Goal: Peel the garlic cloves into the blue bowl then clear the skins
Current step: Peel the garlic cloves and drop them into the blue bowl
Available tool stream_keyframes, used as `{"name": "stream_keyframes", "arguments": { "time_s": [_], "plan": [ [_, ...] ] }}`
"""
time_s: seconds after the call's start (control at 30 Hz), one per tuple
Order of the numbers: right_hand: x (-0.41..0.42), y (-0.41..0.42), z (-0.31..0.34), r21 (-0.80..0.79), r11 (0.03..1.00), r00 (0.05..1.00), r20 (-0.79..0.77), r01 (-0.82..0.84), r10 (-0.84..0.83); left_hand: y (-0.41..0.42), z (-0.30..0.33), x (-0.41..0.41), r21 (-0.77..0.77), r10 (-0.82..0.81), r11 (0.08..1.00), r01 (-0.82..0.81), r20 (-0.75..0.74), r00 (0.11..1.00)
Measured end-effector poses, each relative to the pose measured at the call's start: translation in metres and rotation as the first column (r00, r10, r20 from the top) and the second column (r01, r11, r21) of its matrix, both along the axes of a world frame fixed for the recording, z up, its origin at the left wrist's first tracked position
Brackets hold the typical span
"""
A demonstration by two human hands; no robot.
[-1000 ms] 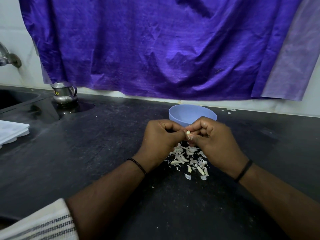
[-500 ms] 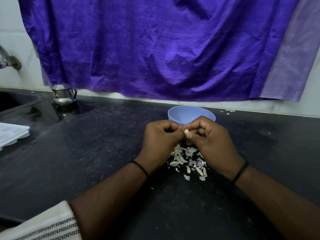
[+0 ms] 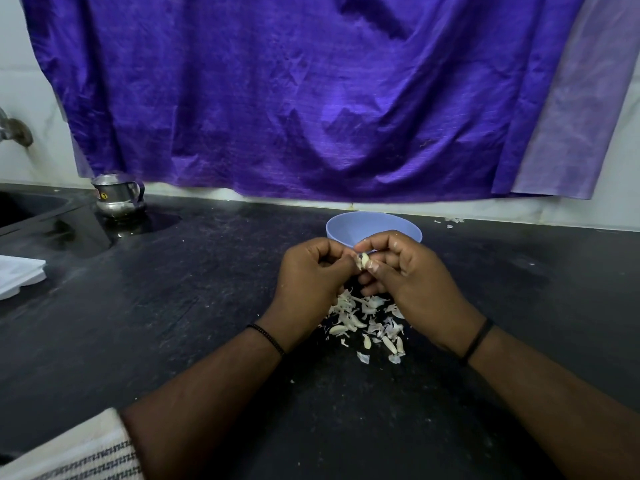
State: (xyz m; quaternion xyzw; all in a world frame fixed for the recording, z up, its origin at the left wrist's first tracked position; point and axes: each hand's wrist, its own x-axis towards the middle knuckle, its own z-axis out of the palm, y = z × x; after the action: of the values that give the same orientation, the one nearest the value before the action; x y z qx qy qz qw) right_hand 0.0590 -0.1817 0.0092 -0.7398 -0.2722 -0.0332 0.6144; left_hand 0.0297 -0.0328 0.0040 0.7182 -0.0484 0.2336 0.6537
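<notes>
counter: matt dark stone | bowl: smooth plastic | jug: shiny metal | curtain: creased cloth

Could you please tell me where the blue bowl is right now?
In the head view, the blue bowl stands on the black counter just behind both hands, right of centre, below the purple cloth.

Only readable mark: a small round sticker on the steel jug, far left of the hands and beyond them, red with a yellow centre bearing what looks like the digit "5". No other text, brand or label legible.
</notes>
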Motion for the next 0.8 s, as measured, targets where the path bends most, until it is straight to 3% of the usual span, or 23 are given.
{"name": "stream_keyframes", "arguments": {
  "time_s": [0.8],
  "plan": [
    [0.0, -0.0004, -0.0005, -0.055, 0.998, 1.0, -0.013, 0.016, -0.017, 0.0004, -0.0019, 0.0008, 0.037, -0.018, 0.999, 0.019, -0.024, 1.0]
  ]
}}
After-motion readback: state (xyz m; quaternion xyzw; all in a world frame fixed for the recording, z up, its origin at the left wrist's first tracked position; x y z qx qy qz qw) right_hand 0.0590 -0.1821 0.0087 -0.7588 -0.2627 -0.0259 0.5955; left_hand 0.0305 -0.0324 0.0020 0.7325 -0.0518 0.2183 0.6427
